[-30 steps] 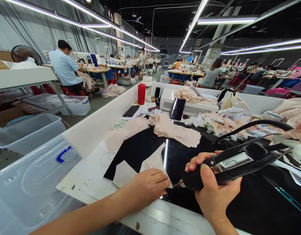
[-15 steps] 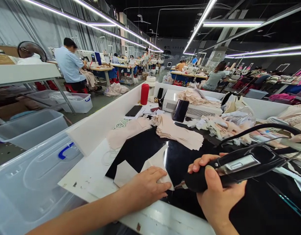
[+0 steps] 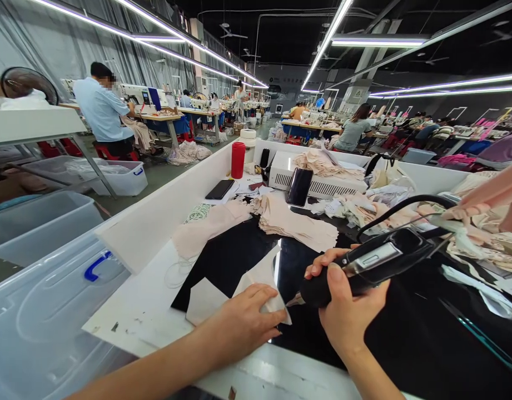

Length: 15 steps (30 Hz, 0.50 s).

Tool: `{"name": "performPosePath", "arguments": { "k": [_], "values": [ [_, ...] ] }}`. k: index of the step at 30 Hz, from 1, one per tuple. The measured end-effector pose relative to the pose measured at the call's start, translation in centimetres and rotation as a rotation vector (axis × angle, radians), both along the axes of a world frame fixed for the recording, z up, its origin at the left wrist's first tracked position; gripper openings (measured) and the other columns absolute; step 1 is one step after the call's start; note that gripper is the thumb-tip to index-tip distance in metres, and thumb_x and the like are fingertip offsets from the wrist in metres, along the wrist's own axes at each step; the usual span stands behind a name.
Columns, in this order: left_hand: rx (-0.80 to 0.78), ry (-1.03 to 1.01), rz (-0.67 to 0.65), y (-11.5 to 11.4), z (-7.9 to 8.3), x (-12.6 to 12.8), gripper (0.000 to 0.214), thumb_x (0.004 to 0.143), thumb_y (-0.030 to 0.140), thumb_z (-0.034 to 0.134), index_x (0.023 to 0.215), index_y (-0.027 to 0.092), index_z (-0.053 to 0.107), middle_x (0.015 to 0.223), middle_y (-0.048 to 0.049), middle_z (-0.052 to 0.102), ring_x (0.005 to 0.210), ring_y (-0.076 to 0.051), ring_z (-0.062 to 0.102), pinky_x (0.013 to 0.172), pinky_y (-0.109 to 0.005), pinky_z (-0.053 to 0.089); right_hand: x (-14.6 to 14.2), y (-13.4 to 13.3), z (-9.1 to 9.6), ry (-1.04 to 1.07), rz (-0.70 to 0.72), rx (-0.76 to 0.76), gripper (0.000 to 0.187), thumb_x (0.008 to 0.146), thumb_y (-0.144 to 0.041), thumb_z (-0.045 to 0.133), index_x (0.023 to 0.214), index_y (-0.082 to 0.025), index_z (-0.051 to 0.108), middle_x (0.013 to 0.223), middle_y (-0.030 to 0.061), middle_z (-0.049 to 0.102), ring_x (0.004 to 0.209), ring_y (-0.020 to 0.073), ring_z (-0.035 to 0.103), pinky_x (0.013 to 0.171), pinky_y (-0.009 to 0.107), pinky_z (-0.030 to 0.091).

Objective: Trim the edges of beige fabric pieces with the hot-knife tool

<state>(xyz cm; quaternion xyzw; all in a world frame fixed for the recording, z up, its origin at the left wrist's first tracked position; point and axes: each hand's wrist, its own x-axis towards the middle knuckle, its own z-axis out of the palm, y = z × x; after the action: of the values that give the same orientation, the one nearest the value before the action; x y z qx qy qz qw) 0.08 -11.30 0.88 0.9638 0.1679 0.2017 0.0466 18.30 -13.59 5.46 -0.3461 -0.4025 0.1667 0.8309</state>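
My left hand [image 3: 249, 311] grips a pale fabric piece [image 3: 259, 271] near its lower corner, its fingers bent over the edge. Another pale piece [image 3: 206, 300] lies flat to the left, partly under that hand's wrist side. My right hand [image 3: 351, 314] is wrapped around a black corded hand tool [image 3: 374, 261], thumb on top. The tool's narrow metal tip points left and sits close to the held piece's right corner; whether it touches, I cannot tell. Both pieces rest on a glossy black board [image 3: 228, 250]. Beyond lies a stack of beige fabric pieces [image 3: 295, 223].
Two phones, one a dark phone [image 3: 219, 189], and a red cylinder [image 3: 238, 160] stand farther back near a white vented box [image 3: 276, 172]. Fabric scraps [image 3: 356, 208] crowd the back right. A low white wall [image 3: 143, 233] edges the table's left. A clear plastic bin [image 3: 51, 311] is beside it.
The whole view has shifted, so the table's things appear farther left. My right hand and the tool sit slightly higher. Pink fabric now shows more at the right edge. Both hands keep their holds.
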Motion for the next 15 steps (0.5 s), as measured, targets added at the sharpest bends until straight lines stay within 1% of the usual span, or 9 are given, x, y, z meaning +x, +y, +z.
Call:
{"name": "performPosePath", "arguments": {
  "k": [5,10,15],
  "values": [
    [-0.027,0.007,0.010,0.02,-0.12,-0.07,0.026,0.098,0.025,0.069,0.123,0.021,0.064,0.133,-0.0170,0.058,0.129,-0.031,0.058,0.104,-0.045,0.056,-0.11,-0.07,-0.09,-0.021,-0.006,-0.001,0.034,0.086,-0.019,0.077,0.108,-0.027,0.052,0.081,-0.0053,0.065,0.060,0.0127,0.063,0.054,0.029,0.058],
    [-0.061,0.007,0.015,-0.04,0.17,-0.11,0.024,0.099,0.024,0.068,0.122,0.022,0.065,0.133,-0.0157,0.058,0.128,-0.030,0.058,0.107,-0.044,0.055,-0.29,0.05,0.10,-0.037,-0.021,-0.007,0.032,0.087,-0.019,0.076,0.107,-0.026,0.052,0.080,-0.0052,0.065,0.059,0.0122,0.062,0.052,0.029,0.058],
    [-0.084,0.020,0.016,-0.07,0.18,-0.16,0.024,0.099,0.026,0.067,0.123,0.022,0.065,0.135,-0.0161,0.057,0.129,-0.031,0.058,0.106,-0.045,0.055,-0.07,0.86,0.16,-0.010,-0.021,0.022,0.035,0.086,-0.019,0.077,0.109,-0.026,0.051,0.082,-0.0053,0.065,0.060,0.0120,0.062,0.053,0.029,0.058]
  ]
}}
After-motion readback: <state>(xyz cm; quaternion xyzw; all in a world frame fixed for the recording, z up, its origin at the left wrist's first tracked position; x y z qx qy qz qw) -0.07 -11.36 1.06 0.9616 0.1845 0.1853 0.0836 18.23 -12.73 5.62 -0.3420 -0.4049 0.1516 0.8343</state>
